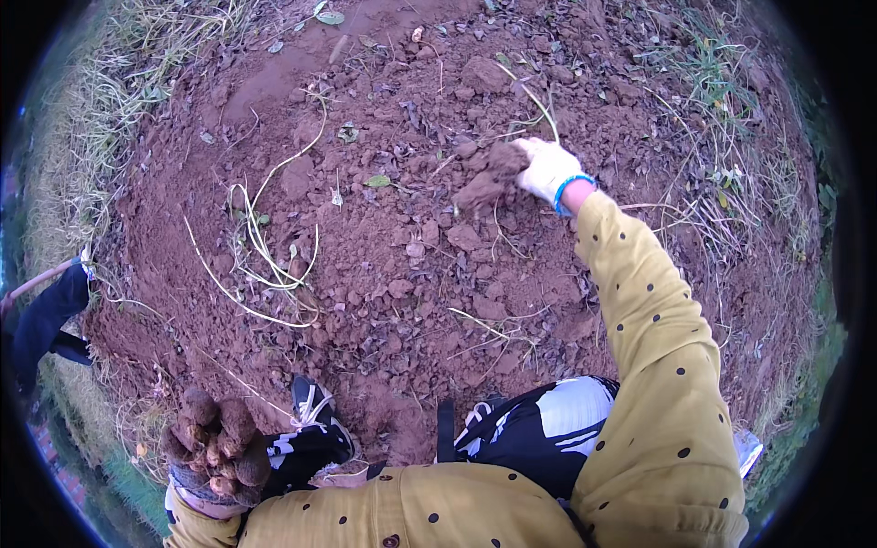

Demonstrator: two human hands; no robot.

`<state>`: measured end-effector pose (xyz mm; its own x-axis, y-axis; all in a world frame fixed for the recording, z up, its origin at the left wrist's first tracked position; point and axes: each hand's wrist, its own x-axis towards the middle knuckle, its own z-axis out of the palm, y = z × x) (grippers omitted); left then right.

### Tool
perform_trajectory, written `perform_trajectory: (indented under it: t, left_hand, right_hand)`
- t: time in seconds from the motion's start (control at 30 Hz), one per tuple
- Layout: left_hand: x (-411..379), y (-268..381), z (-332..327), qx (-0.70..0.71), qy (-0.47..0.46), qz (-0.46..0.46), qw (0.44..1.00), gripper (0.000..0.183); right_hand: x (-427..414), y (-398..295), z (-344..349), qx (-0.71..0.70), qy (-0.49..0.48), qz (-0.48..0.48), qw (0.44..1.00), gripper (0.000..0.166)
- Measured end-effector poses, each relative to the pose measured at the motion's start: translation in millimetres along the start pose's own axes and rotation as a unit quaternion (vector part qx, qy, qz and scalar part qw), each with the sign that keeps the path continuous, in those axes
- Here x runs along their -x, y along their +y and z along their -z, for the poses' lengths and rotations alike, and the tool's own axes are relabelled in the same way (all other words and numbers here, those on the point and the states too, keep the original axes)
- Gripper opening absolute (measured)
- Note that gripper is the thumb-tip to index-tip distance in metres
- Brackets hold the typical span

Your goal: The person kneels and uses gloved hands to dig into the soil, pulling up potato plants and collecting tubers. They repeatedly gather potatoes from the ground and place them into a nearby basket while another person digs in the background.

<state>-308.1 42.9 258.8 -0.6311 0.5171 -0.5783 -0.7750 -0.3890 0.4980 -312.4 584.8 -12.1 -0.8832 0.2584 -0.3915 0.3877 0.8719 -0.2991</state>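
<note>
My right hand (552, 171), in a white glove with a blue cuff, reaches forward over the dug soil. Its fingers grip a soil-caked clump (497, 177); whether a root lies inside the dirt cannot be told. A pale stem (534, 101) rises just beyond the fingers. At the lower left, my left hand (195, 485) wears a grey glove, mostly hidden beneath a cluster of brown taro-like corms (219, 442) that it holds beside my left leg. Loose reddish-brown soil (404, 274) spreads between both hands.
Long pale stems (264, 257) lie curled at the left, more stems (503, 332) near my feet. Dry grass (123, 116) borders the left, green grass (716, 75) the right. Another person's dark-trousered leg (48, 315) stands at the far left near a wooden handle (41, 279).
</note>
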Motion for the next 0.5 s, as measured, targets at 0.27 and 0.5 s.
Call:
perform_trajectory:
  t: [0.27, 0.5]
  left_hand:
    - [-39.3, -2.2, -58.6, -0.023, -0.058, 0.085, 0.994, 0.031]
    - [-54.4, -10.1, -64.6, 0.01, -0.125, -0.008, 0.992, 0.031]
  right_hand:
    - [126.1, -113.4, -28.3, -0.07, -0.043, 0.225, 0.971, 0.035]
    - [183.0, -71.8, -12.8, -0.258, 0.063, 0.106, 0.958, 0.035]
